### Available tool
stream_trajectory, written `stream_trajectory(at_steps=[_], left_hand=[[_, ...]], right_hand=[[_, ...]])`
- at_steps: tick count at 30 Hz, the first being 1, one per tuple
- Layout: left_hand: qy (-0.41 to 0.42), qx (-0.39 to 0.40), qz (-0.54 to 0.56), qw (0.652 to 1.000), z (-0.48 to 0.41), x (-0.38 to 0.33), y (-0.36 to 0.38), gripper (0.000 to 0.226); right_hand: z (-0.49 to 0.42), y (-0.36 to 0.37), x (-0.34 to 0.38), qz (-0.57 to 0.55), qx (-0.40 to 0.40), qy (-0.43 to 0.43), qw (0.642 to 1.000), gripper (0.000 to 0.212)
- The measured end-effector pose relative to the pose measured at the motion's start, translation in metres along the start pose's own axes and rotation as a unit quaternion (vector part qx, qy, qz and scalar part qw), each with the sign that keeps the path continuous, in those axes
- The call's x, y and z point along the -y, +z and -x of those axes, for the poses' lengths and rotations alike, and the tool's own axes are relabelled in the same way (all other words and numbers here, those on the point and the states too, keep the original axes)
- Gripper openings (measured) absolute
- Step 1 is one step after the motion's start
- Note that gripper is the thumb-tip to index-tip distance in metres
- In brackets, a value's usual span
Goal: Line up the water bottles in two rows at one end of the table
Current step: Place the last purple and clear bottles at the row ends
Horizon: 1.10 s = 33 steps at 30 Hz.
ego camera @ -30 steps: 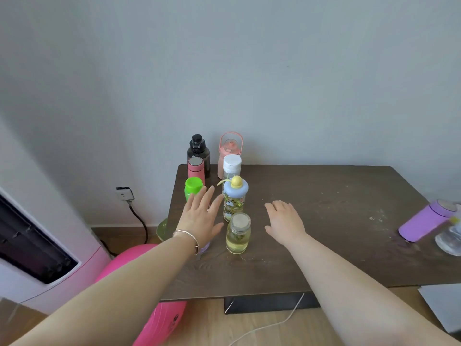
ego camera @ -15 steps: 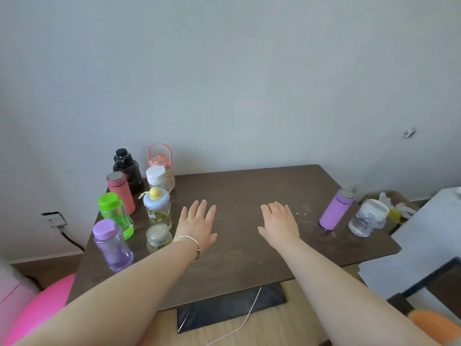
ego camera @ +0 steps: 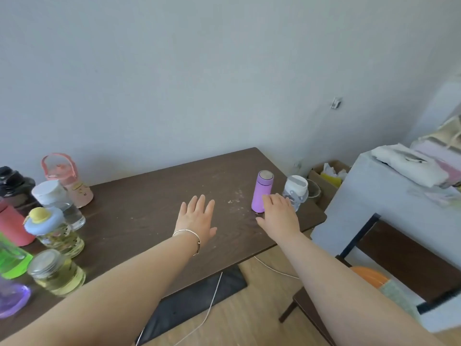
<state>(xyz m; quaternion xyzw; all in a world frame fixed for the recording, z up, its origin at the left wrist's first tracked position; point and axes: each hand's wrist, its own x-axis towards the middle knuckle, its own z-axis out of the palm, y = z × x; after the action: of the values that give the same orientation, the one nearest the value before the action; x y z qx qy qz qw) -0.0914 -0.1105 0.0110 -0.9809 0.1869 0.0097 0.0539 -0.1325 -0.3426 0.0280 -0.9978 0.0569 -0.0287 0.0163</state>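
Two hands, both with fingers spread: right hand (ego camera: 279, 216) beside purple flask (ego camera: 262, 191), left hand (ego camera: 197, 219) over bare desk (ego camera: 149, 196); bottles (ego camera: 55, 233) crowd far left.

Eight bottles are grouped at the left end of the dark wooden table (ego camera: 154, 196); the right hand (ego camera: 279, 213) is spread just beside the purple flask (ego camera: 262, 191); the left hand (ego camera: 197, 218) is held flat mid-table; a clear white-lidded bottle (ego camera: 295, 191) stands beside the flask.

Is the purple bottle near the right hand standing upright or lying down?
Upright. The purple bottle stands on its base on the table, its cap facing up.
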Motion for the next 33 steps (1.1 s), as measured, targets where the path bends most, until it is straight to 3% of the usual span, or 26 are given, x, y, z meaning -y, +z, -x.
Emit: stream_trajectory(at_steps=[11,21,26,30,33], left_hand=[[0.04,0.04,0.072,0.996,-0.104,-0.081,0.015,0.081],[0.067,0.078,0.186,0.977,-0.22,-0.1,0.043,0.095],[0.059,0.122,0.307,0.942,-0.258,-0.108,0.057,0.1],[0.057,0.134,0.455,0.878,-0.271,-0.114,0.063,0.077],[0.046,0.142,0.492,0.858,-0.271,-0.117,0.065,0.059]], right_hand=[[-0.021,0.024,-0.1,-0.014,0.027,0.138,0.99,0.075],[-0.119,0.056,-0.135,-0.096,0.014,0.235,0.967,0.079],[-0.158,0.075,-0.151,-0.157,0.027,0.269,0.95,0.086],[-0.176,0.088,-0.157,-0.239,0.035,0.286,0.927,0.097],[-0.178,0.095,-0.16,-0.264,0.005,0.295,0.918,0.096]])
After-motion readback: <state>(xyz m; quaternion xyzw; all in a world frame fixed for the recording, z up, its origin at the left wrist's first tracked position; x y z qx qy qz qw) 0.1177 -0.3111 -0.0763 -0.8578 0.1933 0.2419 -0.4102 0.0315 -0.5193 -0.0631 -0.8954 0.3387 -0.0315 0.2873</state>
